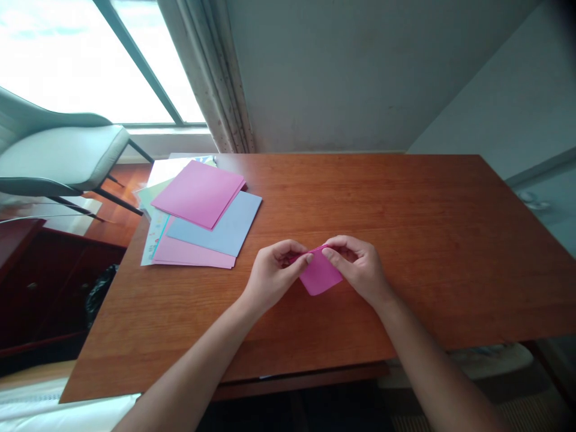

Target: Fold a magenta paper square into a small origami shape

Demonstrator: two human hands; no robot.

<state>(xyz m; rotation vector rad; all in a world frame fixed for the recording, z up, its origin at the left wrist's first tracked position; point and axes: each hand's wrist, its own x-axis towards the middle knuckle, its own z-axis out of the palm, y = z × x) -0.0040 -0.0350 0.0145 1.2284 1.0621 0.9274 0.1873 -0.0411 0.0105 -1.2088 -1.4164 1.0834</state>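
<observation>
Pinching a small pink paper (320, 275) with left grip (275, 271) and right grip (361, 267), toward near edge of desk (432, 240).

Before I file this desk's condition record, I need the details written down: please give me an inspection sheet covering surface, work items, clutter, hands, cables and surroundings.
Surface: brown wooden table, wood grain visible.
Job's things: small pink paper, held by its upper edge; its folds cannot be told.
Clutter: overlapping sheets at the table's left side, with a pink sheet on top, a blue sheet below it and a paler pink sheet lower still.
Hands: left hand and right hand both pinch the small pink paper.
Cables: thin pale line under the chair, possibly a cord; cannot tell.
Surroundings: window, curtain and wall beyond the table.
</observation>
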